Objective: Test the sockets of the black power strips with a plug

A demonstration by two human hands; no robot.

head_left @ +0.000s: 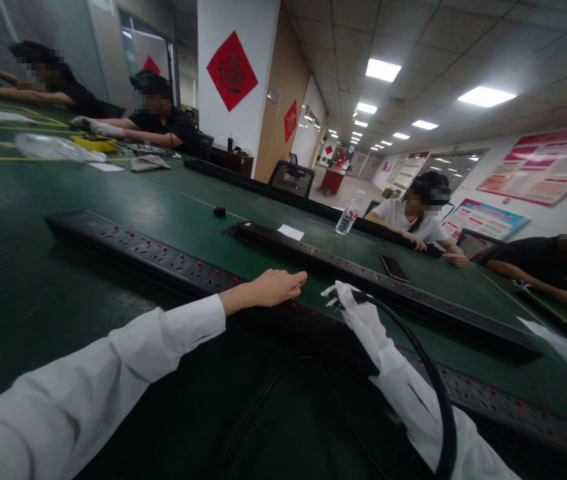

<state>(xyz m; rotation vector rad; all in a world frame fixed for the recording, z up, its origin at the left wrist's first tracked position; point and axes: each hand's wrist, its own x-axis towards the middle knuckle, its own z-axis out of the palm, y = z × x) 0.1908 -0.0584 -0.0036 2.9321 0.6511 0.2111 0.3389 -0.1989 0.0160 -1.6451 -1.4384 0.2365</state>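
Observation:
A long black power strip (188, 265) with sockets and red dots runs across the green table, passing under both my hands. My left hand (281, 287), bare below a white sleeve, is over the strip's middle with its fingers curled together; whatever they hold, if anything, is hidden. In a white glove, my right hand (356, 310) grips a black plug (346, 298), its metal prongs toward the left hand. From the plug a thick black cable (431, 353) arches over my right forearm. A thinner dark cable loop (283, 370) lies in front of me.
Behind the strip lies a second power strip (363, 267), with a paper slip (291, 232), phone (393, 268) and water bottle (349, 215) near it. A small black part (219, 211) sits farther left. Several people work around the table; a plastic bag (58, 148) lies far left.

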